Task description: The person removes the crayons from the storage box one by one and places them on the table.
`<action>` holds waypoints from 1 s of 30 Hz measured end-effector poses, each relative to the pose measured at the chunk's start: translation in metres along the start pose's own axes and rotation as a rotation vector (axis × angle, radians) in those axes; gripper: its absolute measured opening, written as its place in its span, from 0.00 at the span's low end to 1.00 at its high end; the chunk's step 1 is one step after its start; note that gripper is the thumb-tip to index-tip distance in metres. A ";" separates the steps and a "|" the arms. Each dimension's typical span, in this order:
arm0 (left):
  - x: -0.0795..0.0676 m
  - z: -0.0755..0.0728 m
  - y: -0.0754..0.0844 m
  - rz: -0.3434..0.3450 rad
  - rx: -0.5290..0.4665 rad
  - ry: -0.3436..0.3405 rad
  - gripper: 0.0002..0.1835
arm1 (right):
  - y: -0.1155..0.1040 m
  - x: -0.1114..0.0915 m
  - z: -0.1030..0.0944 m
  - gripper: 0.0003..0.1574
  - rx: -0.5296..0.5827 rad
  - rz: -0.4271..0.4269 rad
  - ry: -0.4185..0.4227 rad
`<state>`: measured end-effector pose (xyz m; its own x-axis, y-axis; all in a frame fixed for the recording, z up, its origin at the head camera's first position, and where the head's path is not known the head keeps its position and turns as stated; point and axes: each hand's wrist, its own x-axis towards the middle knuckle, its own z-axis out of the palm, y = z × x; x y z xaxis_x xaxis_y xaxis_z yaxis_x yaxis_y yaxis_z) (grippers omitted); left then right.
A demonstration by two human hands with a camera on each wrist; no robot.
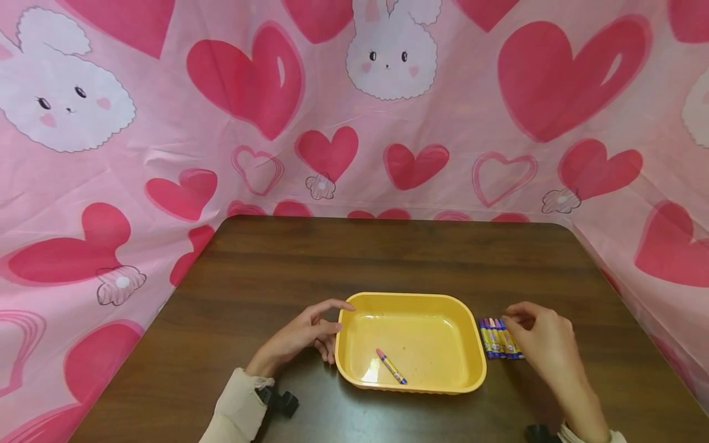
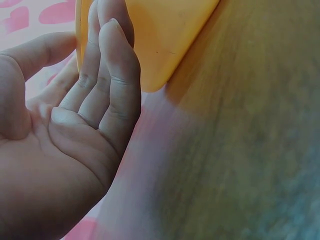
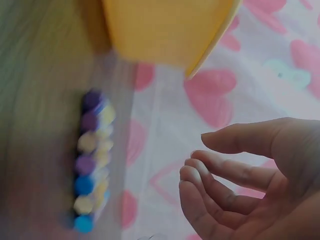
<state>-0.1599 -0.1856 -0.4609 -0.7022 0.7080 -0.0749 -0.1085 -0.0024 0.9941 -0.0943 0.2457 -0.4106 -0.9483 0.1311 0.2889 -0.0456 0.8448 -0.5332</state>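
A yellow plastic tray (image 1: pixel 410 387) stands on the table, holding one crayon (image 1: pixel 391 367) with a pink tip, yellow wrapper and blue end. At the tray's left rim is my left hand (image 1: pixel 301 335), its index finger reaching over the edge and its thumb close to the rim. The lower fingers (image 2: pixel 120 90) run loosely along the outer wall. Just right of the tray lies a row of several crayons (image 1: pixel 495 341) side by side. My right hand (image 1: pixel 545 338) hovers at the row's right side, covering part of it; the right wrist view shows nothing between thumb and fingers (image 3: pixel 215 200).
The dark wooden table (image 1: pixel 388 252) has rounded far corners. Pink cloth (image 1: pixel 343 92) with hearts and rabbits hangs behind it and along both sides. Black wrist devices (image 1: pixel 279 401) sit at the sleeve cuffs.
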 end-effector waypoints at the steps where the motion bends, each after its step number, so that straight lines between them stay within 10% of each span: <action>1: 0.000 0.000 0.000 0.001 0.000 0.000 0.25 | -0.006 -0.002 0.000 0.05 0.006 -0.015 0.011; 12: 0.000 -0.001 -0.002 0.011 -0.004 0.001 0.24 | -0.070 -0.024 0.028 0.08 0.126 -0.198 -0.025; 30: 0.000 -0.001 -0.001 -0.005 0.005 0.007 0.26 | -0.113 -0.028 0.092 0.09 0.222 -0.190 -0.381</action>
<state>-0.1604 -0.1868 -0.4621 -0.7068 0.7028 -0.0800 -0.1083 0.0043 0.9941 -0.0916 0.0983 -0.4317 -0.9624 -0.2492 0.1080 -0.2559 0.6984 -0.6684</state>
